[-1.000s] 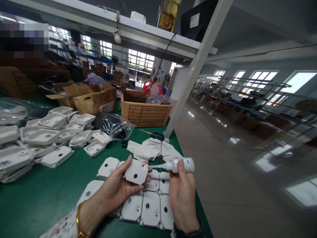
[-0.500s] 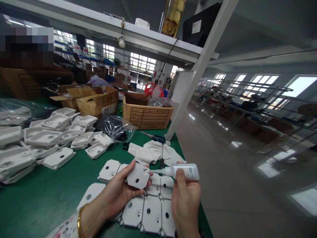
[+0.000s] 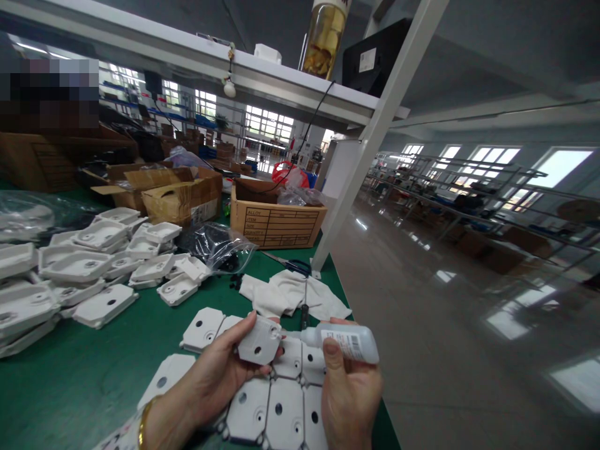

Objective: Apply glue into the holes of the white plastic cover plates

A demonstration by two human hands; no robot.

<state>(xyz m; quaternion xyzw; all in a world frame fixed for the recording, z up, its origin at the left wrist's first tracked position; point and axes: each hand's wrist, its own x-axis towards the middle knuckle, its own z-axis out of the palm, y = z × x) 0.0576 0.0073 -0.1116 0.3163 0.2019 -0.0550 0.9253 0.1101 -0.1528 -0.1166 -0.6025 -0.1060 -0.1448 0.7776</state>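
White plastic makes up the small cover [image 3: 265, 337] that we see at the centre of our clock, raised over the green bench [image 3: 107, 369] and tilted slightly. We find the left hand [image 3: 225, 369] coming in from 8 o'clock, gripping that cover between thumb and fingers. At 3 o'clock we see the right hand [image 3: 351, 400] wrapped around a clear bottle [image 3: 349, 342], its thumb on the label and its thin nozzle pointing at the cover's right end; we cannot tell whether the tip touches. Below, towards 5 o'clock, we have more covers [image 3: 285, 409] lying side by side in rows, and at 8 o'clock another lies partly behind the left forearm. A heap of covers [image 3: 84, 259] spreads at 10 o'clock. At 1 o'clock we see a crumpled white cloth [image 3: 288, 290], with scissors [image 3: 295, 265] just beyond it. At 12 o'clock we see a cardboard box [image 3: 276, 219].
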